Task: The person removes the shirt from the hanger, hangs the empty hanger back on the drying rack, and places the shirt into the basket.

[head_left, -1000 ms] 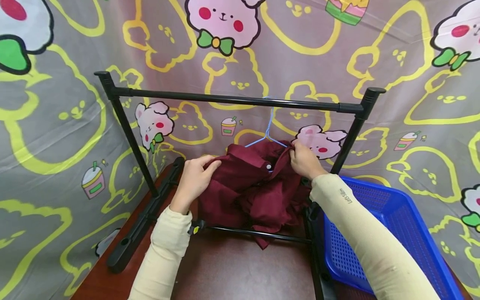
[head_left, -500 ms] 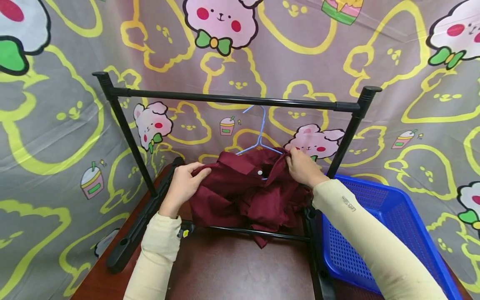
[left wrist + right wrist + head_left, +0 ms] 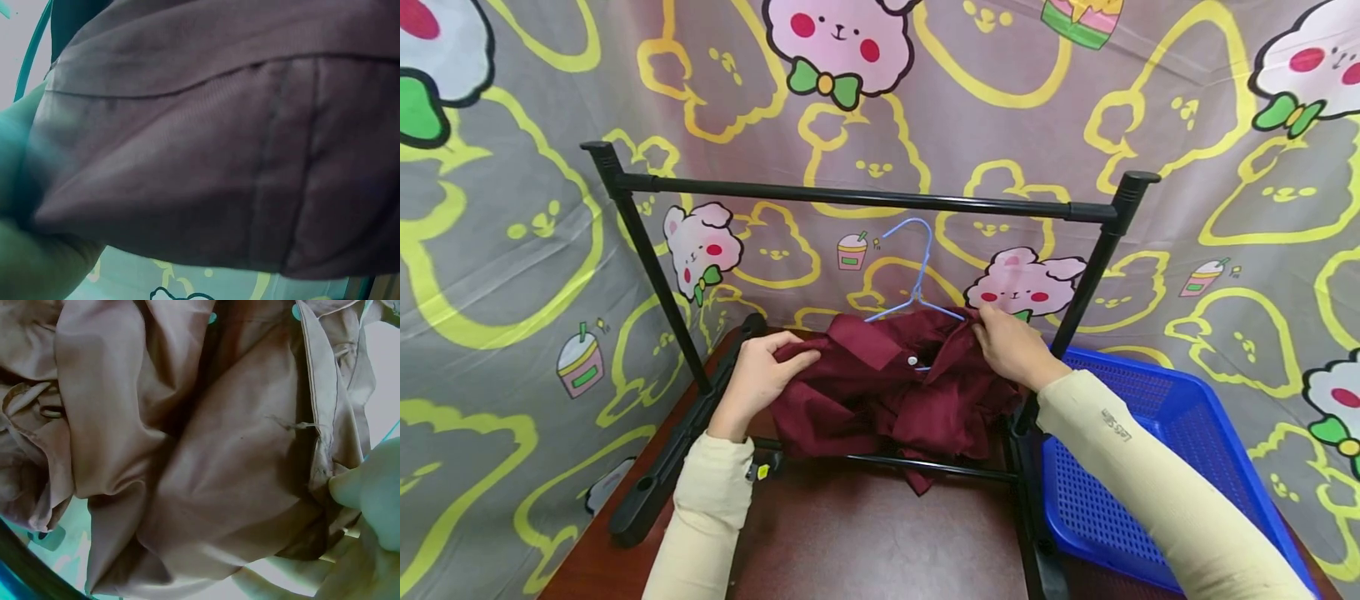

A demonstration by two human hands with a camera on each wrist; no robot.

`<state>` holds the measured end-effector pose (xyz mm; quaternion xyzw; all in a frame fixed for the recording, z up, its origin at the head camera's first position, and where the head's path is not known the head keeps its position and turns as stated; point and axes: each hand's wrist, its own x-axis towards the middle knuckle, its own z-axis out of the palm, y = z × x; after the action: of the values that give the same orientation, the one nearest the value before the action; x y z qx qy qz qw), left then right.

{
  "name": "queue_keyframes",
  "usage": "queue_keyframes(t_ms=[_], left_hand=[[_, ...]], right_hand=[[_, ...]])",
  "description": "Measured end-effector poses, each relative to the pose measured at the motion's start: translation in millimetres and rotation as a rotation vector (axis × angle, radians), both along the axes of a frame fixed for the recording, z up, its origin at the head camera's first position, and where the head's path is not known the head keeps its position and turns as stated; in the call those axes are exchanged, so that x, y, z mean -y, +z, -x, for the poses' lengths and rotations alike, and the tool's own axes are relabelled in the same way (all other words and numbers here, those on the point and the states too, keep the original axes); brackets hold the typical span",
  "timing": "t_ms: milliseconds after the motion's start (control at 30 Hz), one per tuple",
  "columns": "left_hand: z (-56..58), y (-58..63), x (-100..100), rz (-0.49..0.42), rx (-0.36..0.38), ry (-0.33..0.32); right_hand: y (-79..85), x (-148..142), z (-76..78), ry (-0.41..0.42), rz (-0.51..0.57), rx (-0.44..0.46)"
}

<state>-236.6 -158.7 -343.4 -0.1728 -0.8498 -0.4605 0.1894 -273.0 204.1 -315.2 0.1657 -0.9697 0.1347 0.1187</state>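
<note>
Dark red cloth, a buttoned shirt (image 3: 850, 400), sits with a blue hanger (image 3: 917, 294) between both hands. The left hand (image 3: 756, 375) pinches one edge; the right hand (image 3: 1011, 342) grips near the hanger's shoulder (for keeping the cloth spread, I suppose). The hook is below the rail (image 3: 850, 196), apart from it. Open room shows toward the left post (image 3: 655, 273); the basket (image 3: 1086, 492) narrows the right side.

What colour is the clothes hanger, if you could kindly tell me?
The clothes hanger is light blue, best seen in the head view.
</note>
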Motion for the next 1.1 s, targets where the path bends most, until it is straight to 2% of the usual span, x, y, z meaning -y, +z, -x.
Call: queue_keyframes(t_ms=[233,400,600,767,967,1100], left_hand=[[-3.7,-1.5,-1,0.110,-0.125,0.017],[-5.6,-0.7,-2,0.181,-0.195,0.071],[-10.2,0.1,-4,0.266,-0.253,0.136],[-13.2,0.9,-7,0.294,-0.248,0.146],[-15.5,3.1,-11,0.294,-0.259,0.143],[-14.7,3.8,-14,0.325,-0.256,0.142]], right_hand=[[-3.2,-3,-5.3,0.060,0.026,-0.045],[-7.0,-6,-8.3,0.134,0.110,-0.016],[-7.8,-7,-15.4,0.193,0.115,-0.025],[-4.5,-8,-21.8,0.235,0.082,-0.015],[-0.1,-8,-28.2,0.255,0.034,0.032],[2.1,-9,-34.2,0.270,0.028,0.064]])
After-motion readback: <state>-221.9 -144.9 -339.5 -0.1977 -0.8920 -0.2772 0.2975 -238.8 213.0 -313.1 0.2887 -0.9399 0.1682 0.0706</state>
